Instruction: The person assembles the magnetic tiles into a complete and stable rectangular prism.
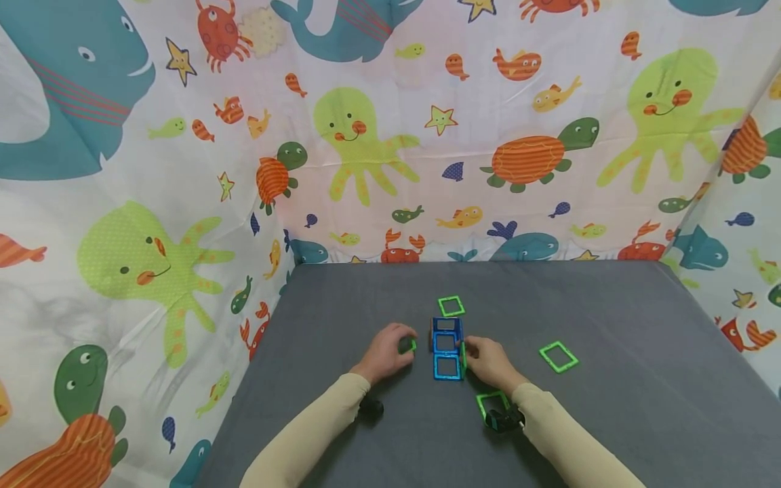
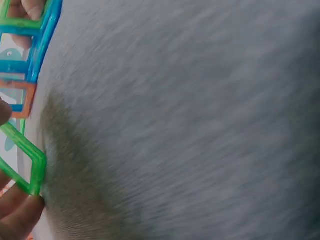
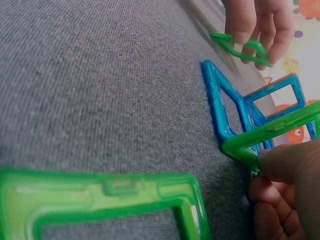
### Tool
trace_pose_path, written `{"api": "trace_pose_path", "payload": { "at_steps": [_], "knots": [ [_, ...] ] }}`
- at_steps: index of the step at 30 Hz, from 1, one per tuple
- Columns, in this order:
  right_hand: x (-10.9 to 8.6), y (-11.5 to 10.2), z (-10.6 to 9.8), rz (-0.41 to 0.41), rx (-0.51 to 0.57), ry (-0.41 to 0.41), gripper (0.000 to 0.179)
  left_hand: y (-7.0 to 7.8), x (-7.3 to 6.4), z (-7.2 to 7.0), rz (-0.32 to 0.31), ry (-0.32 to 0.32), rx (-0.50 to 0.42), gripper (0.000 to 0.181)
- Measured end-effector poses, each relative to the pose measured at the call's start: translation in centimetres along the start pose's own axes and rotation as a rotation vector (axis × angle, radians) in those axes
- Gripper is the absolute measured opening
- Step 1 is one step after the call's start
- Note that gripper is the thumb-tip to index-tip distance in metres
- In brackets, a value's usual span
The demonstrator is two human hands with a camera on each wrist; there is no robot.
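Observation:
My left hand (image 1: 386,352) pinches a green square magnetic tile (image 2: 37,172) between thumb and fingers, left of a small structure. That structure has two blue square tiles (image 1: 447,379) lying in a line, with another blue tile (image 3: 272,89) upright toward the far end. An orange tile (image 2: 32,97) stands on its left side. Along the right side, a green tile (image 3: 280,128) stands on edge against the near blue tile. My right hand (image 1: 491,362) pinches this green tile with thumb and curled fingers, which partly hide it in the right wrist view.
Loose green square tiles lie on the grey cloth: one beyond the structure (image 1: 451,314), one to the right (image 1: 569,367), and one beside the right wrist (image 3: 115,185). A patterned curtain (image 1: 390,217) with sea animals borders the table at the back and sides.

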State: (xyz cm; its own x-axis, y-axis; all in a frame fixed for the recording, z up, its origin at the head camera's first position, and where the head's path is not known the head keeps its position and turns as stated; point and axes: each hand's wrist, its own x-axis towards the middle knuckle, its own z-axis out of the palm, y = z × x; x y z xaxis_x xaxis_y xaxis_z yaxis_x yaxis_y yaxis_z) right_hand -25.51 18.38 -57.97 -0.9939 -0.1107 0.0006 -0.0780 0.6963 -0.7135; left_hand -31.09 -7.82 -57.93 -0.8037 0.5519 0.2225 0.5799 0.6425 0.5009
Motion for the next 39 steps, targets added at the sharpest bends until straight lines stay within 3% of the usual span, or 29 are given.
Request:
{"api": "trace_pose_path", "payload": {
  "at_steps": [19,34,39],
  "knots": [
    [0.3,0.0,-0.1,0.02,0.005,-0.009,0.026,1.9,-1.6,1.5,0.066,0.112,-0.271,0.029],
    [0.6,-0.1,-0.3,0.014,0.005,-0.009,0.026,2.3,-1.8,1.6,0.112,0.142,-0.253,0.03],
    [0.7,-0.1,-0.3,0.014,0.008,-0.009,0.027,2.6,-1.7,1.7,0.094,0.121,-0.283,0.03]
  ]
}}
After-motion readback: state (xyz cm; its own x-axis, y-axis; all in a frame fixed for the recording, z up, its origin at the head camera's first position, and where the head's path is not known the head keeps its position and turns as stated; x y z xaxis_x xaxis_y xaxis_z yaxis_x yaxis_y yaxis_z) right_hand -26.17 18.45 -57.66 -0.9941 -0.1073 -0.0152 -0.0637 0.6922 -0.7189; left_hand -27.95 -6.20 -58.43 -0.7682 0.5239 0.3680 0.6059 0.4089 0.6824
